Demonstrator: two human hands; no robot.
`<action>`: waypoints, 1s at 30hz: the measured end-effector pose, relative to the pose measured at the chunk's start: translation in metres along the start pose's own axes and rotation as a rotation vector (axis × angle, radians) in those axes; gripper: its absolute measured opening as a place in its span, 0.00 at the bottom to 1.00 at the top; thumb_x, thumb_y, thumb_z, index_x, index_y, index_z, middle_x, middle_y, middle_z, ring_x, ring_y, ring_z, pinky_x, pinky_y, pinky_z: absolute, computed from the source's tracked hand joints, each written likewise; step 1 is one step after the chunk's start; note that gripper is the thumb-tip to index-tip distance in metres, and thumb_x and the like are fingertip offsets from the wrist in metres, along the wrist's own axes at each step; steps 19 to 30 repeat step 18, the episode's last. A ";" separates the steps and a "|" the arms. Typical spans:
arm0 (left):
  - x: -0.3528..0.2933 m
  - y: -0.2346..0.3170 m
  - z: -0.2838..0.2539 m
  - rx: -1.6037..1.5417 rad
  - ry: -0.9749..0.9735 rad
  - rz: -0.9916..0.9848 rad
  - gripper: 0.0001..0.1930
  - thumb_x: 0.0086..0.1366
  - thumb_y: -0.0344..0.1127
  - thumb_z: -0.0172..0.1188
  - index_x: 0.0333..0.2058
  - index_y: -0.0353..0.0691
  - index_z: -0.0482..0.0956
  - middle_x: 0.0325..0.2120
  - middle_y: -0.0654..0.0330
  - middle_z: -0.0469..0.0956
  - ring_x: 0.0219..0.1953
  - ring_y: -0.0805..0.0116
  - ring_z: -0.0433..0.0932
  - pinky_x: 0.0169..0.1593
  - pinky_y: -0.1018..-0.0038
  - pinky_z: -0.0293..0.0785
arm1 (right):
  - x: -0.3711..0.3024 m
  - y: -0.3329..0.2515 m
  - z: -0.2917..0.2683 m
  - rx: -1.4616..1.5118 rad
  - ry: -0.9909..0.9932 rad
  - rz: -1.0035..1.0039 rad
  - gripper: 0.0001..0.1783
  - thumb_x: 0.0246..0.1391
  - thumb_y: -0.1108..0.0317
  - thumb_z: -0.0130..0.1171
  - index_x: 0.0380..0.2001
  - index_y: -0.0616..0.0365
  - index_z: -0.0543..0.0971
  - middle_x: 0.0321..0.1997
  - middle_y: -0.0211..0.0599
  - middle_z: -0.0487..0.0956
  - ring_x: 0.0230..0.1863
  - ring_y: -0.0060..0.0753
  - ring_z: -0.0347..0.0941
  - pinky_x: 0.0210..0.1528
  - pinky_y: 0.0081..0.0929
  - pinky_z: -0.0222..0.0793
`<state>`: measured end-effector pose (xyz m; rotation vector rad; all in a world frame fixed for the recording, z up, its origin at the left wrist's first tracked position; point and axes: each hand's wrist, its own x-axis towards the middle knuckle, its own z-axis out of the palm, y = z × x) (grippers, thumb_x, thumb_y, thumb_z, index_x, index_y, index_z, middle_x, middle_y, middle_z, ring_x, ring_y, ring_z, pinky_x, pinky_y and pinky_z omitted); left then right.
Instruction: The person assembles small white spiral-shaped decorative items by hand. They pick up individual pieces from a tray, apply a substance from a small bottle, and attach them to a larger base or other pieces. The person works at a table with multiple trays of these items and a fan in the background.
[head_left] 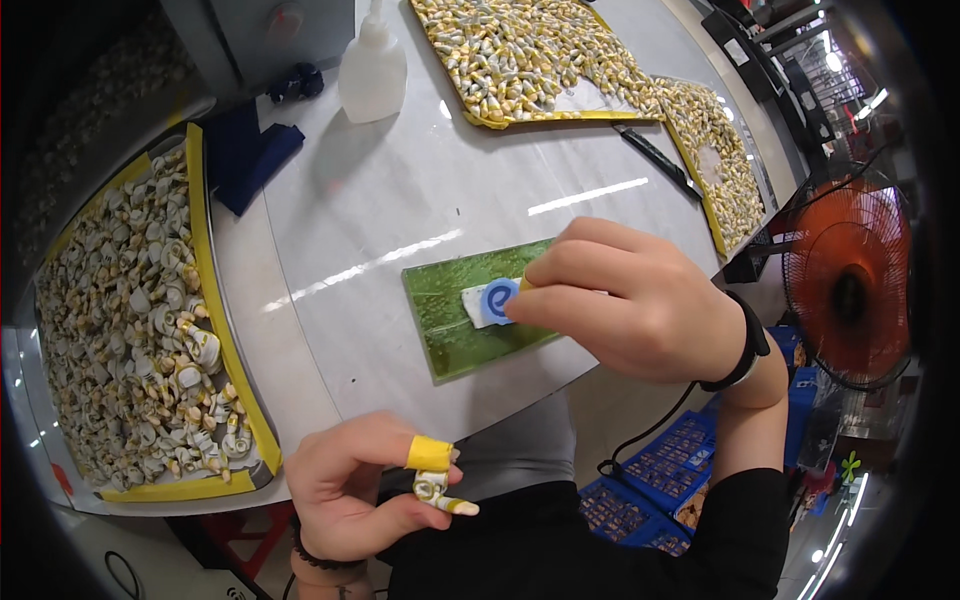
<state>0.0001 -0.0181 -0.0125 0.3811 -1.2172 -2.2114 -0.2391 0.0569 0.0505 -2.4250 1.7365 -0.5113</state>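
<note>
My left hand point(350, 485), low in view, pinches a small painted figurine piece point(432, 488). It is white with yellow marks and has a tapered end pointing right. Yellow tape point(430, 453) wraps that hand's index fingertip. Over the table, my right hand point(630, 295) is closed, thumb and fingertips at the right edge of a round blue disc point(498, 300) with a dark swirl. Under the disc lies a white strip point(472, 307), partly covered by the hand. Strip and disc are on a green rectangular board point(445, 345) near the table's front edge.
A yellow-edged tray point(190, 490) of similar pieces stands left; another tray point(520, 122) and a third point(715, 235) are at the back right. A white pump bottle point(372, 80), dark blue cloth point(262, 165) and black pen-like tool point(655, 158) share the table. An orange fan point(850, 280) stands right.
</note>
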 end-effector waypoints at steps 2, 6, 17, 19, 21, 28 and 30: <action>-0.001 -0.002 0.000 -0.007 -0.003 0.016 0.18 0.45 0.27 0.72 0.34 0.27 0.76 0.27 0.51 0.79 0.30 0.66 0.79 0.35 0.75 0.75 | 0.001 0.001 0.003 -0.028 -0.038 0.001 0.14 0.33 0.79 0.58 0.30 0.64 0.76 0.29 0.36 0.73 0.30 0.35 0.70 0.30 0.27 0.70; 0.000 -0.003 0.004 0.061 0.019 0.014 0.23 0.46 0.44 0.73 0.31 0.32 0.72 0.22 0.54 0.75 0.23 0.68 0.74 0.29 0.71 0.75 | 0.000 -0.004 0.004 -0.079 -0.117 0.026 0.14 0.33 0.78 0.56 0.31 0.65 0.75 0.29 0.36 0.72 0.30 0.36 0.69 0.32 0.27 0.69; -0.005 -0.012 0.003 0.359 0.045 0.357 0.26 0.45 0.51 0.72 0.32 0.37 0.72 0.23 0.57 0.76 0.25 0.70 0.73 0.27 0.76 0.74 | -0.011 -0.021 0.007 0.243 0.142 0.112 0.13 0.39 0.74 0.62 0.33 0.55 0.78 0.33 0.36 0.76 0.32 0.33 0.72 0.34 0.25 0.70; -0.005 -0.011 -0.001 0.444 -0.014 0.421 0.27 0.45 0.51 0.72 0.34 0.38 0.72 0.24 0.57 0.77 0.25 0.69 0.74 0.27 0.76 0.74 | -0.010 -0.021 0.008 0.247 0.142 0.112 0.13 0.39 0.74 0.62 0.33 0.55 0.78 0.33 0.36 0.76 0.32 0.33 0.72 0.34 0.25 0.70; -0.005 -0.011 -0.001 0.444 -0.014 0.421 0.27 0.45 0.51 0.72 0.34 0.38 0.72 0.24 0.57 0.77 0.25 0.69 0.74 0.27 0.76 0.74 | -0.010 -0.021 0.008 0.247 0.142 0.112 0.13 0.39 0.74 0.62 0.33 0.55 0.78 0.33 0.36 0.76 0.32 0.33 0.72 0.34 0.25 0.70; -0.005 -0.011 -0.001 0.444 -0.014 0.421 0.27 0.45 0.51 0.72 0.34 0.38 0.72 0.24 0.57 0.77 0.25 0.69 0.74 0.27 0.76 0.74 | -0.010 -0.021 0.008 0.247 0.142 0.112 0.13 0.39 0.74 0.62 0.33 0.55 0.78 0.33 0.36 0.76 0.32 0.33 0.72 0.34 0.25 0.70; -0.005 -0.011 -0.001 0.444 -0.014 0.421 0.27 0.45 0.51 0.72 0.34 0.38 0.72 0.24 0.57 0.77 0.25 0.69 0.74 0.27 0.76 0.74 | -0.010 -0.021 0.008 0.247 0.142 0.112 0.13 0.39 0.74 0.62 0.33 0.55 0.78 0.33 0.36 0.76 0.32 0.33 0.72 0.34 0.25 0.70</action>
